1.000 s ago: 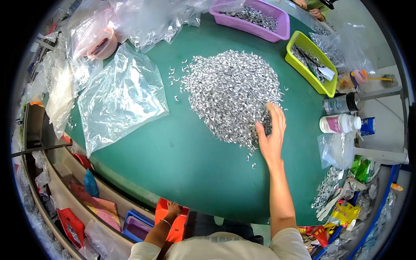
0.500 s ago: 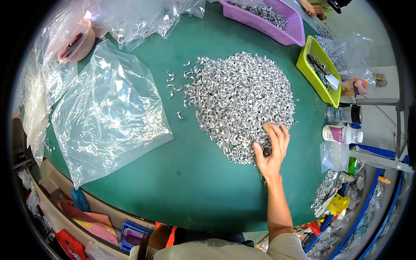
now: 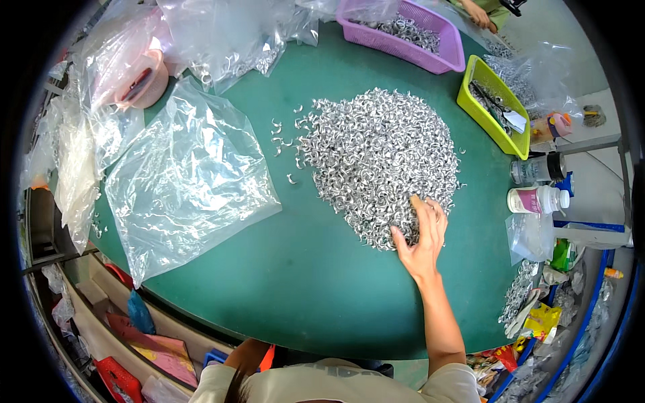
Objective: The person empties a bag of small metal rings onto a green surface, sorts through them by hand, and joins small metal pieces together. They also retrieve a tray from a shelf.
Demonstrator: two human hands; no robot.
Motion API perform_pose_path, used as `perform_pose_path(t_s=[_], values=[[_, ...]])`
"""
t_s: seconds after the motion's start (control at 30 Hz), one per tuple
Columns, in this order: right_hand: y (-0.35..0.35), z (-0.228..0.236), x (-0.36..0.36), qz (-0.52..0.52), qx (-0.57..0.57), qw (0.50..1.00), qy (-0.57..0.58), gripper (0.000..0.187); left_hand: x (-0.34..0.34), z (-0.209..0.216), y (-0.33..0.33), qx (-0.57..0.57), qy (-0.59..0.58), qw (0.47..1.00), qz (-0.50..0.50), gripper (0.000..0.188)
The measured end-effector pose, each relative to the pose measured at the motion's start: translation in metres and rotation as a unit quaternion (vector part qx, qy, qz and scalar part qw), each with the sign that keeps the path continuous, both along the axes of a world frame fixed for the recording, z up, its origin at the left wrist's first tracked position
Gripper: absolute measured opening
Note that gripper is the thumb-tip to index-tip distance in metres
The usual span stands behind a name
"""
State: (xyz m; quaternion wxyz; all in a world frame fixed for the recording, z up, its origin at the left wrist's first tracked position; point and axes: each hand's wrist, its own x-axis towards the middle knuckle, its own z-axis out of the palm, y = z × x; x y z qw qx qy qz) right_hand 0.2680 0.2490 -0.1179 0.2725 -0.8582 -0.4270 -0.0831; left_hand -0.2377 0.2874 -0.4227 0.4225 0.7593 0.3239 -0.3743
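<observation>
A broad heap of small silvery crescent-shaped metal pieces lies on the green tabletop. My right hand rests at the heap's near right edge. Its fingers curve down onto the pieces, with the thumb set apart from them, and I see nothing gripped between. Several loose crescents lie just left of the heap. Farther left, a large clear plastic bag is spread flat. Of my left side only part of the arm shows at the lower edge; my left hand is out of view.
At the back stand a purple basket and a lime-green basket, both with metal pieces. A pink basket and plastic bags are at the far left. Bottles line the right edge. Another person's hand shows at the top right.
The whole view has shifted slightly, so the table's things sit a little differently. My right hand stays at the same edge of the heap, its fingers barely moved.
</observation>
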Motion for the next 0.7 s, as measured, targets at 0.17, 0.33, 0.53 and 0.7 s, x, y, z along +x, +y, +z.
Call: perform_pose_path(t_s=[0.17, 0.33, 0.53, 0.7], values=[[-0.009, 0.002, -0.027, -0.008, -0.002, 1.0, 0.011, 0.053, 0.008, -0.008, 0.025, 0.001, 0.0, 1.0, 0.004, 0.041], [-0.018, -0.008, -0.058, 0.009, -0.003, 1.0, 0.0, 0.057, 0.019, -0.011, 0.053, -0.011, 0.002, 1.0, 0.018, 0.04], [-0.024, -0.007, -0.088, -0.008, -0.011, 1.0, -0.008, 0.063, 0.052, -0.017, 0.092, -0.087, 0.021, 0.991, 0.103, 0.04], [-0.028, -0.009, -0.111, 0.027, -0.003, 0.999, -0.024, 0.068, 0.049, 0.044, 0.092, -0.113, -0.338, 0.918, 0.171, 0.034]])
